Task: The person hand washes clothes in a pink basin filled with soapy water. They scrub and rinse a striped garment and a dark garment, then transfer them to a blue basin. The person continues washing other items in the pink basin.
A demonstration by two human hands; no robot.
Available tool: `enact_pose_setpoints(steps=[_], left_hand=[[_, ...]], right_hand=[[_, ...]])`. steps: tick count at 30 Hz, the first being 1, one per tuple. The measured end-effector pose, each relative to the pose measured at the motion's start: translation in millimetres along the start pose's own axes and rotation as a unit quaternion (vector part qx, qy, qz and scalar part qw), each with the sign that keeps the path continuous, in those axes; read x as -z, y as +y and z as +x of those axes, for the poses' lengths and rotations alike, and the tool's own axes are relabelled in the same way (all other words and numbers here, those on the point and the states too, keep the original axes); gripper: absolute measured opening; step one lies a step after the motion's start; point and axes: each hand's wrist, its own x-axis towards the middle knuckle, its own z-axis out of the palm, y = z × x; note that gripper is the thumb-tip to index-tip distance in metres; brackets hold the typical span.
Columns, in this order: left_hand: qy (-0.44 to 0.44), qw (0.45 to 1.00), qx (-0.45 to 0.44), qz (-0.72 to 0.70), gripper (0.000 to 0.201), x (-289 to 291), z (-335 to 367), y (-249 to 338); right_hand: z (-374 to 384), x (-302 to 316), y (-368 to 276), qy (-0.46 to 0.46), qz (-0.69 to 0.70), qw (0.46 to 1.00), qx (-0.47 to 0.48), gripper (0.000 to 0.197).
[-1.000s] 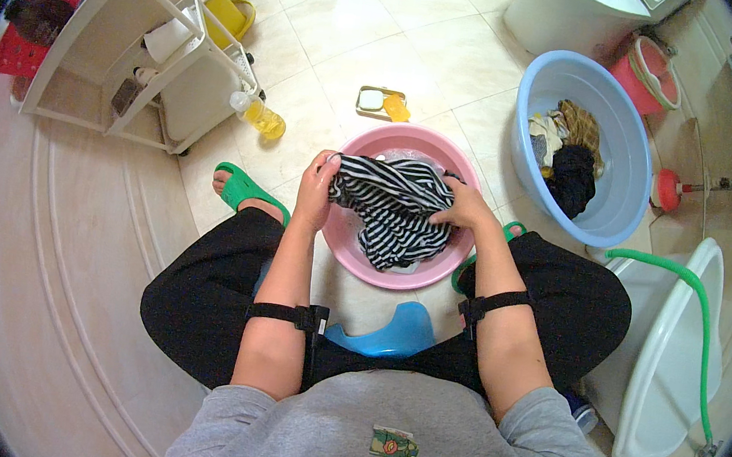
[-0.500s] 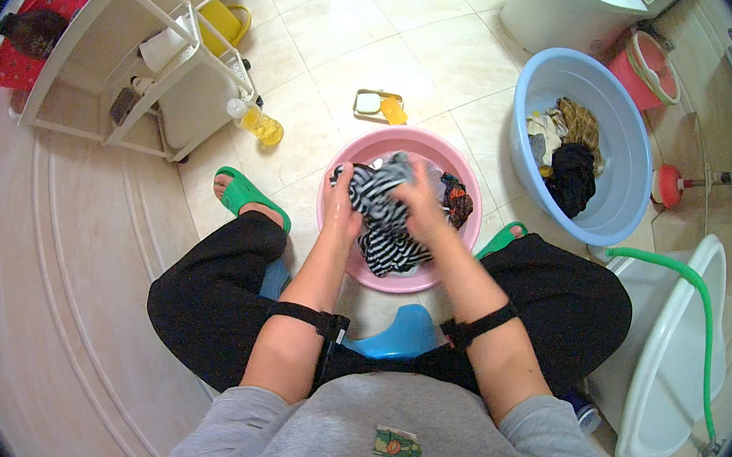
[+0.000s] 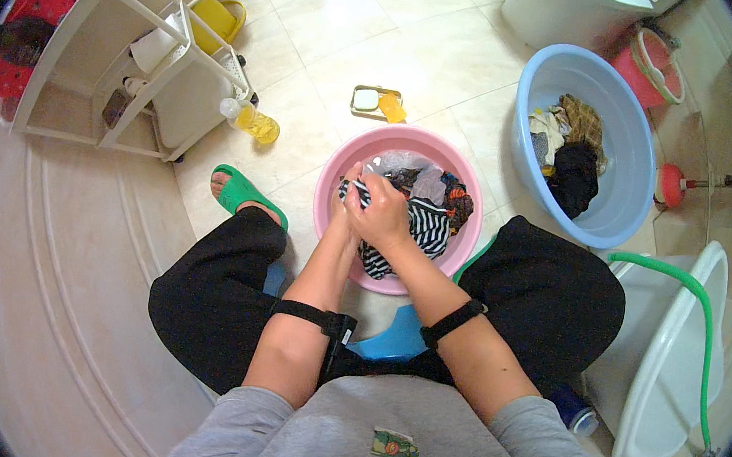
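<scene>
A black-and-white striped garment point(image 3: 426, 228) lies bunched in the pink basin point(image 3: 335, 155) between my feet. My left hand point(image 3: 350, 192) grips a fold of it at the basin's left side. Pressed up against that hand, my right hand point(image 3: 379, 212) is closed on the same cloth. Only a small bit of stripe shows between the two hands; the rest of the fold is hidden. Beyond the striped garment, other dark, grey and orange-patterned clothes point(image 3: 455, 198) lie in the basin, with whitish suds or water at its far side.
A soap tray point(image 3: 378, 102) with a white and an orange bar lies beyond the basin. A bottle of yellow liquid point(image 3: 256, 123) stands by the white shelf point(image 3: 142, 95). At right are a blue tub point(image 3: 520, 147) of clothes, a green hose point(image 3: 694, 282) and a white sink-like basin point(image 3: 670, 371).
My right hand has swung left and down onto my left hand. The striped cloth, lifted and loose before, is now squeezed between both hands, with more of it lying to the right.
</scene>
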Motion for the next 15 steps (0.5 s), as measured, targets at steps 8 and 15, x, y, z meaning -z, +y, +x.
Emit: enact_pose_setpoints(steps=[8,15], left_hand=[[0.151,0.979,-0.137,0.013,0.036,-17.9,-13.6,40.3],[0.191,0.84,-0.182,0.474,0.023,21.1,25.0,-20.1]], right_hand=[[59.4,29.1,110.9,0.068,0.027,0.966,-0.246,0.037],[32.9,-11.2,152.3,-0.188,-0.088,0.96,-0.185,0.045]])
